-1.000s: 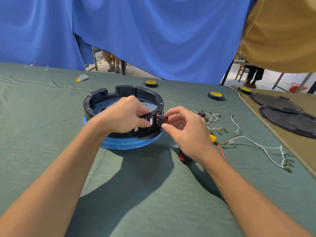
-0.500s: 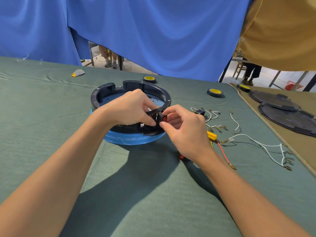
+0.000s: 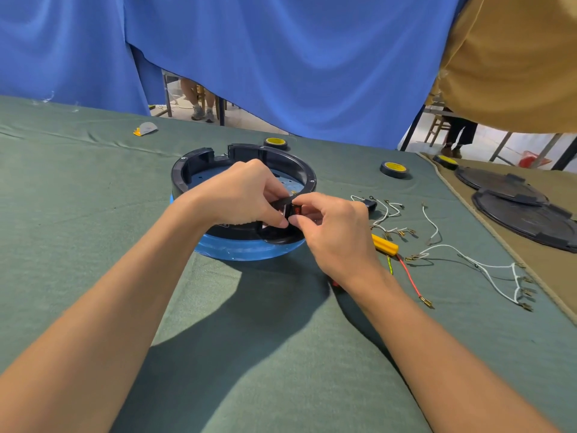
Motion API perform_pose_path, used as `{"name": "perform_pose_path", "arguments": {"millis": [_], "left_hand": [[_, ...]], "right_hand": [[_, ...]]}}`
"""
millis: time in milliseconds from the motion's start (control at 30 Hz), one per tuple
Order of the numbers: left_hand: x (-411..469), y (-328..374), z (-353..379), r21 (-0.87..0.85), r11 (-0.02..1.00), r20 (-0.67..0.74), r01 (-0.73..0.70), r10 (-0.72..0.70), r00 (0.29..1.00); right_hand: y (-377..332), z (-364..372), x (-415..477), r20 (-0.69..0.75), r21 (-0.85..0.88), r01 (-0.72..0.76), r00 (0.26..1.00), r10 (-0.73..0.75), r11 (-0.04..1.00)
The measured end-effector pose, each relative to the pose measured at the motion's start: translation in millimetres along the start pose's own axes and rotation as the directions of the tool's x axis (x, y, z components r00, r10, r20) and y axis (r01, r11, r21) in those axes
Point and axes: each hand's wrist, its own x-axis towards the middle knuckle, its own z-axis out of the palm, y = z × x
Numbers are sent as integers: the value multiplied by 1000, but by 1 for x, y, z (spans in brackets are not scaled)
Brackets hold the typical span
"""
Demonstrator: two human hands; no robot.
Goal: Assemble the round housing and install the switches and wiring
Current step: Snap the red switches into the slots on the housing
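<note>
A round black housing ring (image 3: 193, 164) sits on a blue disc (image 3: 246, 250) in the middle of the green cloth. At its near right wall a small black switch with a red rocker (image 3: 295, 210) is pinched by my right hand (image 3: 335, 232) from outside. My left hand (image 3: 240, 195) reaches over the ring and grips the wall beside the switch, thumb and fingers curled on it. White wires with brass terminals (image 3: 487, 267), a red wire (image 3: 410, 281) and a yellow connector (image 3: 384, 244) lie to the right.
Two rolls of black tape with yellow cores (image 3: 394, 169) (image 3: 275, 142) lie behind the housing. Two black round covers (image 3: 527, 214) rest on the tan cloth at the right. A small grey and yellow piece (image 3: 145, 129) lies far left. Blue curtain hangs behind.
The view has shifted a little, so the housing sits further right. Both hands stay at the near right wall, and the switch looks pressed closer into it.
</note>
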Motion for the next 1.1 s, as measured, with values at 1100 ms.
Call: {"name": "perform_pose_path", "arguments": {"millis": [1100], "left_hand": [[-5,5,19,91,993,-271,77,-49,961]], "right_hand": [[21,-23,56,387,59,-53,922,26,997]]}}
